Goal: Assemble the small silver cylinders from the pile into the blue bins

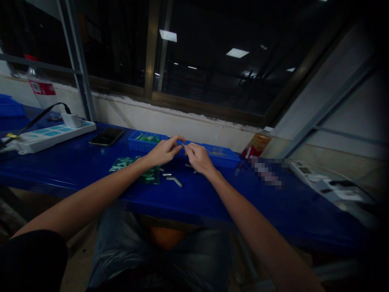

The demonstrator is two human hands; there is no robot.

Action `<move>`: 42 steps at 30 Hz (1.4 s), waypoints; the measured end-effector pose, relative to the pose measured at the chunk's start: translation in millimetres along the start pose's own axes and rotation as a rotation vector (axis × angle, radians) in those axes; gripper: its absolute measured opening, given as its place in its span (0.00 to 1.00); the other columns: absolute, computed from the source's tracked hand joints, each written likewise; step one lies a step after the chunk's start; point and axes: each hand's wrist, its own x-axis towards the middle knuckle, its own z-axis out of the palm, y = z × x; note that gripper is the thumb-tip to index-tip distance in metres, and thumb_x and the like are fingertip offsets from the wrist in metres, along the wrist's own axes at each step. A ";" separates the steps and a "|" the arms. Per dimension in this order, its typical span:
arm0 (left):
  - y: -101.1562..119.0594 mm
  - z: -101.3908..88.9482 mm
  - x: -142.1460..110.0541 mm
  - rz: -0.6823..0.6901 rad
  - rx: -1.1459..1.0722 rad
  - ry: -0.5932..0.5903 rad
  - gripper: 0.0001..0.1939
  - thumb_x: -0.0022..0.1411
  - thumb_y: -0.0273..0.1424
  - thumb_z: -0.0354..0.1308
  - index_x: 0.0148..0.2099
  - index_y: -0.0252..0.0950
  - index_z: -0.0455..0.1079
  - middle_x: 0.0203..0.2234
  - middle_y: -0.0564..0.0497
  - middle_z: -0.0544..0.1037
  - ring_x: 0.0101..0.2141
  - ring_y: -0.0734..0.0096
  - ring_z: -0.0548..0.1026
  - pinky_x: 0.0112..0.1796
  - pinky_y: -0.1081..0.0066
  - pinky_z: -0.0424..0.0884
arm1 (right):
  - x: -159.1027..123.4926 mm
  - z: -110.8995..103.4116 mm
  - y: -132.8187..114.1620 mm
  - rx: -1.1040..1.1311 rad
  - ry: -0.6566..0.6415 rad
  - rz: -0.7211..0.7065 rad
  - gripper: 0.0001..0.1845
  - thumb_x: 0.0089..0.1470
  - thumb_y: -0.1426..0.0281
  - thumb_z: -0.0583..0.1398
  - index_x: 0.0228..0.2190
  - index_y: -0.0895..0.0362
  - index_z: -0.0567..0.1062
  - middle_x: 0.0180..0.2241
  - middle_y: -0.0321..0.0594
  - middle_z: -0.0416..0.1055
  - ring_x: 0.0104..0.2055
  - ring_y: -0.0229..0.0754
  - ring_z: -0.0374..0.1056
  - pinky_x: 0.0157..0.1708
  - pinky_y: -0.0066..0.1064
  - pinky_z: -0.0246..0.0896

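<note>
Fingers (188, 151) of the right hand (199, 158) pinch a small metal piece (182, 144) at their tips, the left hand (165, 152) curls beside it, its grip unclear, and work looks unfinished, loose metal tubes (174, 181) just short of the fingers and a green bag (152, 177) left of them unheld.

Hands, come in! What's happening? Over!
Right hand pinching small metal piece. Left hand close by. Loose metal tubes on table. Green bag partly behind left forearm.

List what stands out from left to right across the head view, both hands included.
White power strip, phone, left hand, right hand, orange-and-red packet.
</note>
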 end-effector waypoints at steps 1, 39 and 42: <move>-1.2 0.9 0.4 0.007 -0.022 0.002 0.15 0.61 0.32 0.47 0.50 0.35 0.62 0.26 0.52 0.72 0.25 0.74 0.70 0.28 0.74 0.63 | 0.5 0.2 1.1 0.038 0.003 0.016 0.20 0.59 0.65 0.44 0.18 0.57 0.63 0.21 0.35 0.61 0.26 0.36 0.60 0.30 0.28 0.51; -7.2 22.9 -7.9 -0.050 0.477 -0.296 0.11 0.56 0.36 0.53 0.39 0.38 0.71 0.36 0.46 0.77 0.36 0.61 0.74 0.35 0.68 0.66 | 1.0 2.9 48.7 -0.220 0.238 0.221 0.13 0.52 0.63 0.53 0.25 0.58 0.72 0.23 0.38 0.65 0.28 0.38 0.60 0.33 0.30 0.54; -6.4 21.8 -8.0 -0.040 0.481 -0.305 0.10 0.56 0.34 0.51 0.37 0.38 0.72 0.34 0.46 0.77 0.35 0.61 0.74 0.34 0.68 0.66 | 1.7 -0.1 38.1 -0.164 0.208 0.182 0.13 0.53 0.64 0.53 0.27 0.58 0.72 0.23 0.38 0.66 0.28 0.38 0.61 0.32 0.30 0.54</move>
